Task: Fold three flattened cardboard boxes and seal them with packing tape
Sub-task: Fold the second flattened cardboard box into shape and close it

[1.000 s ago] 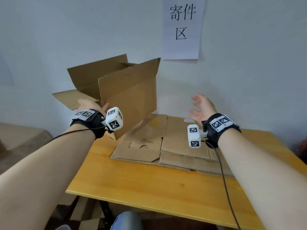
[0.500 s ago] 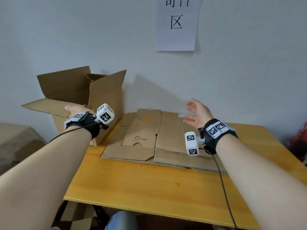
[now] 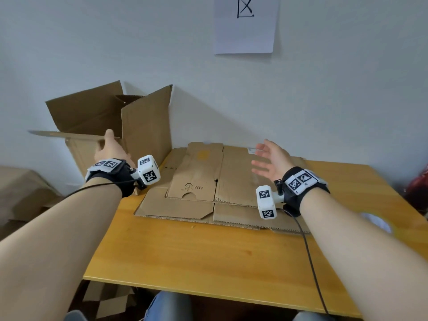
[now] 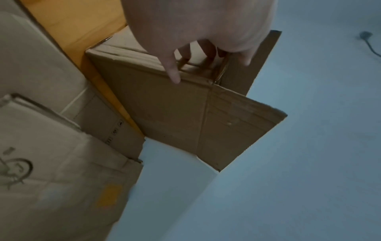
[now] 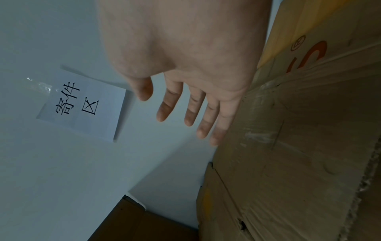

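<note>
While your left hand [image 3: 110, 151] reaches over the near rim of the opened cardboard box [image 3: 143, 126], its fingers [image 4: 208, 55] curl down inside the box and its thumb [image 4: 172, 70] lies along the outer fold, so the hand grips the box's upper edge where a flap hinges. That box stands upright at the far left corner of the wooden table [image 3: 208, 256], close to the pale wall [image 3: 324, 89], with its top flaps spread: one flap [image 3: 58, 134] juts out level to your left, one rises at the back, and one stands tall on the side toward the flattened boxes. In the left wrist view the box overhangs the table's edge slightly, though how far cannot be told.

Your right hand [image 3: 273, 158] hovers above the stack of flattened boxes [image 3: 220, 186], palm turned toward your left, fingers [image 5: 193, 110] straight and spread, holding nothing; from these views it appears clear of the cardboard. The stack lies flat on the table between your two hands, against the wall, the upper sheet bearing a small printed mark and a half-round cutout at its near edge.

On the wall above the stack hangs a white paper sign [image 3: 245, 26] with black characters. More cardboard [image 3: 20, 193] sits low to the left of the table.
</note>
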